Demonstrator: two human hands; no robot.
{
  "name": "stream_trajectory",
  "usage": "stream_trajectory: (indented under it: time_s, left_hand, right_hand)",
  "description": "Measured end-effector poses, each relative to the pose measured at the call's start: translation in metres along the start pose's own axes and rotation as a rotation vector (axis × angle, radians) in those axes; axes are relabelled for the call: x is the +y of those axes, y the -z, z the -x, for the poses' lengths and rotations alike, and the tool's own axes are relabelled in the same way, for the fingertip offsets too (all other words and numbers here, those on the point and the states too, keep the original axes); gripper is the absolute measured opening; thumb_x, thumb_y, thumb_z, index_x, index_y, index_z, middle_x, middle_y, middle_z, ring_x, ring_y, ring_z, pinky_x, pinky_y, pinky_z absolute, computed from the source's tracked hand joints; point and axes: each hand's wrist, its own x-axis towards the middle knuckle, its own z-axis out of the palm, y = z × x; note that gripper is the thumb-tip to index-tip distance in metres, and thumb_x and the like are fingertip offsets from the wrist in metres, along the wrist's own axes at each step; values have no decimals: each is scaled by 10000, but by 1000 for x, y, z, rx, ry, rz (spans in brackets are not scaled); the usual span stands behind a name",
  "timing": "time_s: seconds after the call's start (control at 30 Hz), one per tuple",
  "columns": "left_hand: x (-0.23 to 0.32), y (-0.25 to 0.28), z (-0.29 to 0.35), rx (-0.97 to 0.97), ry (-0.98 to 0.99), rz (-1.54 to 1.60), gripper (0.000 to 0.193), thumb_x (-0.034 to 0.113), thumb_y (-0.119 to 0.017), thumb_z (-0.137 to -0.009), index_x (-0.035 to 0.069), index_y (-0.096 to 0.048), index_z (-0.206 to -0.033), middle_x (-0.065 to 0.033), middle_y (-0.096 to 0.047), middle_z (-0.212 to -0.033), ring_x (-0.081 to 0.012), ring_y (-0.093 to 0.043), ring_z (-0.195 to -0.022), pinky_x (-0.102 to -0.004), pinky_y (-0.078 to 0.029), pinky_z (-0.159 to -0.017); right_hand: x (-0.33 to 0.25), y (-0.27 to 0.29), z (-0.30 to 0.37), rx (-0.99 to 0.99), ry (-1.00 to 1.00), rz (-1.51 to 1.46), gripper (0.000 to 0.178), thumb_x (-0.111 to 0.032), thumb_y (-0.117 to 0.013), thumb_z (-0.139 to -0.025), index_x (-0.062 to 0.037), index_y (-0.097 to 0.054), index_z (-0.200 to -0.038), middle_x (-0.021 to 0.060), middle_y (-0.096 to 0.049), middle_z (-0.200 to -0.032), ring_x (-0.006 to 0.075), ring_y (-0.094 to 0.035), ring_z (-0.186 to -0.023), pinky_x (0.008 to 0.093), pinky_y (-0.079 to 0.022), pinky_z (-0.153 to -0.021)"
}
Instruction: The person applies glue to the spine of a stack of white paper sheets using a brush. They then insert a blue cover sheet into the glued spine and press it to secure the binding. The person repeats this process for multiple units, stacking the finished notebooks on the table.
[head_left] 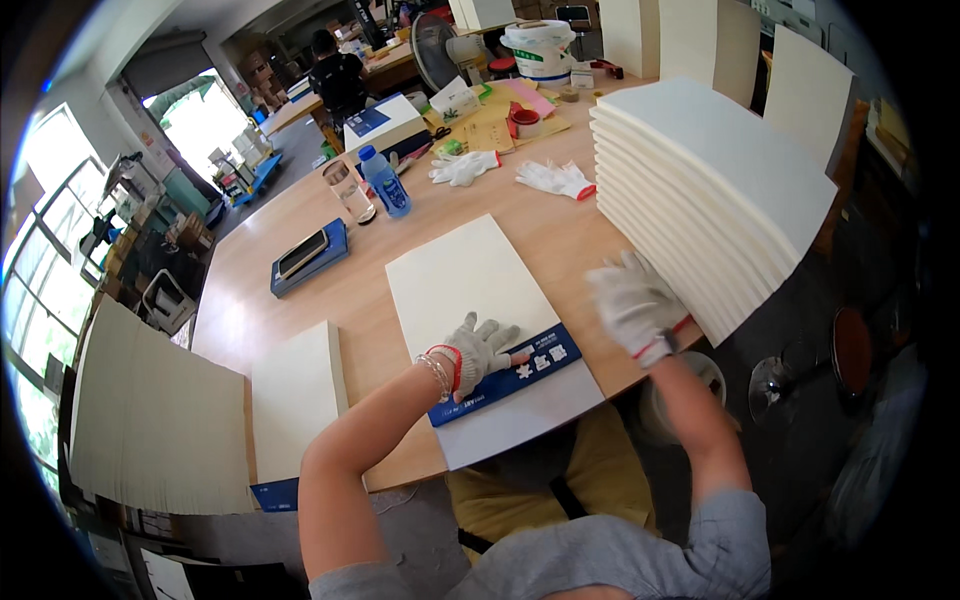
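Observation:
My left hand, in a white glove with some fingertips bare, lies open with its fingers spread on the dark blue band across a pad of cream paper. A pale sheet or board shows at the pad's near end, over the table edge. My right hand, also gloved and slightly smeared by motion, is apart from the pad, beside the tall stack of pads on the right. Its fingers look stretched out and nothing shows in them; whether it touches the stack I cannot tell.
At left stand a lower pile and a tall paper stack. Farther back on the table are a phone on a blue box, a glass, a water bottle, loose gloves and red tape. A person sits behind.

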Motion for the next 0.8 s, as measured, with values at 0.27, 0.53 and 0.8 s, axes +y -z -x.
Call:
stream_trajectory:
  time_s: [0.27,0.53,0.8]
  left_hand:
    - [-22,3,-9,37,-155,59,1089,295,-873,-519,372,-328,-1458,-117,-214,-1548,-340,-243,-1399,-451,-245,-1120]
    - [-23,4,-3,67,-141,108,1013,272,-864,-503,368,-418,-1409,-98,-236,-1538,-323,-296,-1367,-442,-321,-1075]
    - [-18,4,-7,34,-127,179,1080,277,-883,-489,359,-377,-1439,-124,-216,-1546,-369,-224,-1402,-479,-272,-1119]
  right_hand:
    - [-44,22,-8,-797,-44,-1166,354,-28,-558,-795,-97,-580,-1142,108,-679,-975,205,-668,-806,319,-538,-682]
    - [-273,-66,6,-286,570,-717,354,-249,-581,-837,-150,-593,-1177,36,-595,-818,177,-617,-753,343,-502,-536]
    - [-27,20,-7,-956,442,-524,560,-222,-597,-854,-128,-471,-1392,26,-655,-989,155,-658,-778,282,-540,-669]
